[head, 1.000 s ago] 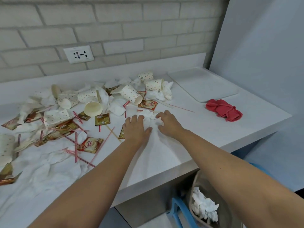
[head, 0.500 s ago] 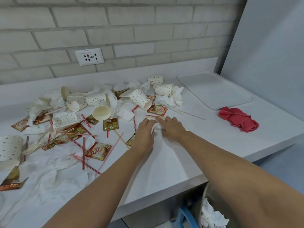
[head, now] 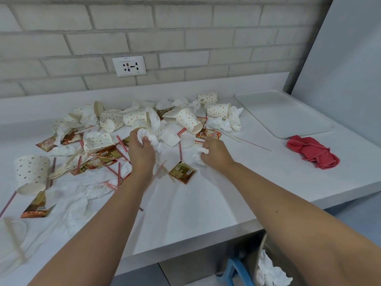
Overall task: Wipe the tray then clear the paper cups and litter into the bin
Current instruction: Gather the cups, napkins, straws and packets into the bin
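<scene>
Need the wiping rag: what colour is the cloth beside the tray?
The cloth is red; head view.

An orange sachet (head: 210, 134) just beyond the right grip (head: 215, 153) carries red lettering that seems to begin "Coffee"; the rest is too blurred to read. A brown sachet (head: 181, 172) lying between that grip and the left grip (head: 141, 150), on the near side, shows a barcode and fine print, both illegible. The socket (head: 129, 66), far beyond the left grip, has a tiny unreadable line along its top.
</scene>
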`<state>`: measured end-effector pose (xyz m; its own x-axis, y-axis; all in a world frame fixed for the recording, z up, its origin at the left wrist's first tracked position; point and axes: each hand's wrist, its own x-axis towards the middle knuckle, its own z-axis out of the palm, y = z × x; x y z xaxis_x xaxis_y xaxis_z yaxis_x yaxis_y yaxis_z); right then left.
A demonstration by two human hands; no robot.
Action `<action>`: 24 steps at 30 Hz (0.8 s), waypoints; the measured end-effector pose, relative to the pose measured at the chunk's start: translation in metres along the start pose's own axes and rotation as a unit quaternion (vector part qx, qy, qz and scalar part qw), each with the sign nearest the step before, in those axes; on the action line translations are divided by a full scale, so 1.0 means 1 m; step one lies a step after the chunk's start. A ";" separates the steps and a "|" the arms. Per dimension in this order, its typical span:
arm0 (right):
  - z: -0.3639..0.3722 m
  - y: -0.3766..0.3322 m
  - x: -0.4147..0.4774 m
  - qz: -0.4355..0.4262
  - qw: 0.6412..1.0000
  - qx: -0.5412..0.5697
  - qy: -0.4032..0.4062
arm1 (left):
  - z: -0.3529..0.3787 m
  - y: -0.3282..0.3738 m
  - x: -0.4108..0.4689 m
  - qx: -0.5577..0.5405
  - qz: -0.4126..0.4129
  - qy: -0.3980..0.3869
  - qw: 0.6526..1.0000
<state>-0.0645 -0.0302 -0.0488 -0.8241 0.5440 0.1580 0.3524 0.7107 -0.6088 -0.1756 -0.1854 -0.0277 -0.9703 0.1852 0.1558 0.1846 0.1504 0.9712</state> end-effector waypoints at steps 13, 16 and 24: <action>0.033 -0.034 -0.014 0.000 0.954 -0.220 -0.204 | -0.032 -0.007 -0.014 -0.007 0.003 -0.002 1.000; 0.041 -0.038 -0.016 0.023 0.967 -0.191 -0.168 | -0.033 -0.009 -0.017 -0.001 0.005 -0.006 1.000; 0.026 -0.036 -0.016 0.083 0.971 -0.091 -0.206 | -0.031 -0.004 -0.025 0.001 0.019 -0.019 1.000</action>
<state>-0.0759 -0.0761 -0.0498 -0.8438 0.4592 -0.2777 0.5367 0.7164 -0.4458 -0.1569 -0.2212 -0.0300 -0.9557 0.2281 0.1862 0.2224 0.1445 0.9642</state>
